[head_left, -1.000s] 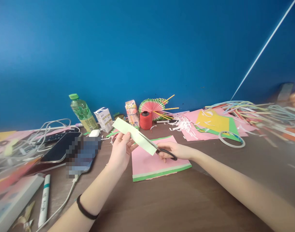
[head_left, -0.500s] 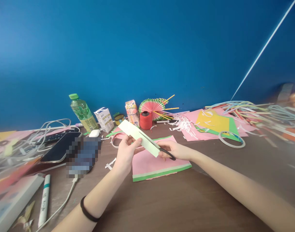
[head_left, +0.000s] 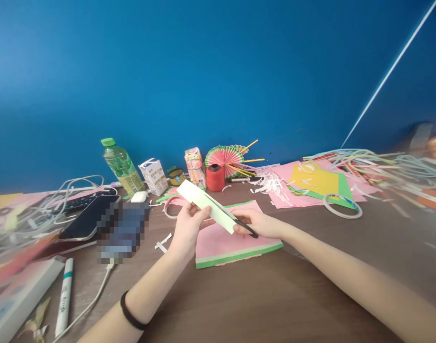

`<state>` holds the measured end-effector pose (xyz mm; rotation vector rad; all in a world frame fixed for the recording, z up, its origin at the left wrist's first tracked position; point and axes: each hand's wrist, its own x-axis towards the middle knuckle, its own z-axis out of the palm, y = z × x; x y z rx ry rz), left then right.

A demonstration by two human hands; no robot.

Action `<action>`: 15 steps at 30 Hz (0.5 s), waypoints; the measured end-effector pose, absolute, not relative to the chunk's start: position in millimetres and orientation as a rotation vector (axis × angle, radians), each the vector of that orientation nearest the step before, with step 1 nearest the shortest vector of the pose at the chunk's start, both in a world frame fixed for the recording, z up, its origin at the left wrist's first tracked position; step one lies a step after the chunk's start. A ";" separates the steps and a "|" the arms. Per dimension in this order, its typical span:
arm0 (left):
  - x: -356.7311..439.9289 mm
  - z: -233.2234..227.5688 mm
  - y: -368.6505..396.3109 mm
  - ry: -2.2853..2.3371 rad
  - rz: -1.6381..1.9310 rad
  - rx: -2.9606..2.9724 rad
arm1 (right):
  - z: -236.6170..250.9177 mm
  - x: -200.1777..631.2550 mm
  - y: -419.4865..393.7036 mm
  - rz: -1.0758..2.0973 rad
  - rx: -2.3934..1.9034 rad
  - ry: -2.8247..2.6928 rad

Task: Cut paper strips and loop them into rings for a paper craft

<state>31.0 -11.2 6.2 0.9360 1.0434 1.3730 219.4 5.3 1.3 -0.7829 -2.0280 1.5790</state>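
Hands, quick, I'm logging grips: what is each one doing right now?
Left hand: closed on the pale green paper strip, held above the table.
Right hand: closed on the black-handled scissors, blades at the strip.

Two bare forearms enter from the lower edge of the frame, without sleeves. The left hand [head_left: 186, 227], at centre, has a thin black band [head_left: 129, 312] round its wrist, lower left of centre. The right hand [head_left: 259, 224], right of centre, wears nothing; no rings or watch are visible.
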 end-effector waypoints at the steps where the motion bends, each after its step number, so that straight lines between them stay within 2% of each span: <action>1: 31.0 6.3 -11.1 1.047 1.373 0.930 | 1.0 219.4 5.1 1.579 -0.783 -2.023; 15: 31.4 8.0 -11.7 1.049 1.368 0.910 | 0.3 219.4 4.9 1.576 -0.760 -1.990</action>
